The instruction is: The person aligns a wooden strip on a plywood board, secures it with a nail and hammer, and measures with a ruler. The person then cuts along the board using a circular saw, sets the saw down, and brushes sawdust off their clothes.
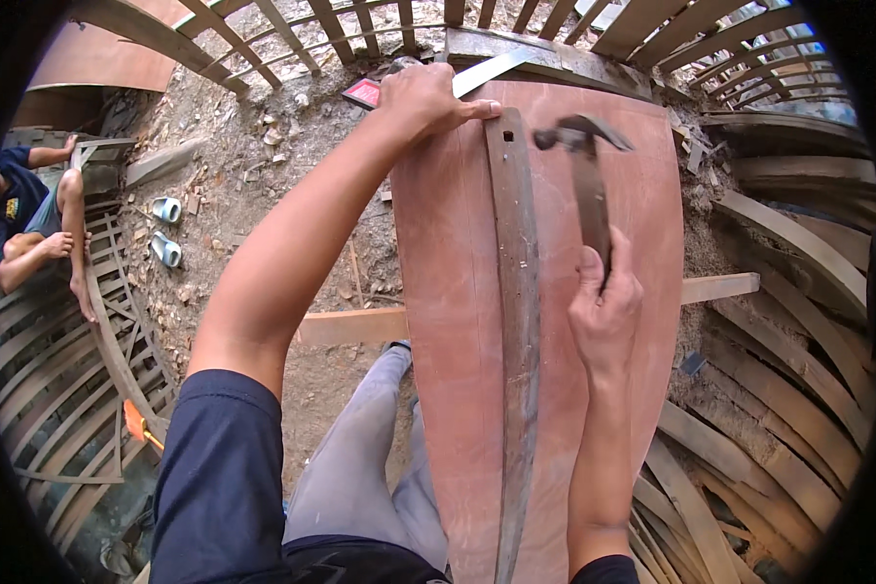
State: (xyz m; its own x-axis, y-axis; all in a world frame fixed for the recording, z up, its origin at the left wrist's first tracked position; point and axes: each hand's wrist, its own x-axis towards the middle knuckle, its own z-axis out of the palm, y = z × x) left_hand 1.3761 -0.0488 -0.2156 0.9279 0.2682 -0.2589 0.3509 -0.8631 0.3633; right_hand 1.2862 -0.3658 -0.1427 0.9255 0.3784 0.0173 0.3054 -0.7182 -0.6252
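Note:
My right hand [605, 310] is wrapped round the handle of a claw hammer [590, 185], raised over a reddish plywood panel [450, 253]. Along the panel's length runs a narrow dark wooden strip [518, 282] with a square hole near its far end. My left hand [428, 97] is at the panel's far left corner, fingers curled and thumb reaching to the strip's end. From behind this hand a flat metal blade [493, 71] sticks out to the right and a red piece [362, 93] to the left. What the curled fingers grip is hidden.
A light wooden bar [355, 326] crosses beneath the panel, its other end showing at the right. Curved timbers [788, 370] pile up at the right. A slatted wooden frame [360, 29] stands beyond. At the left another person [34, 209] sits near a pair of sandals [166, 229].

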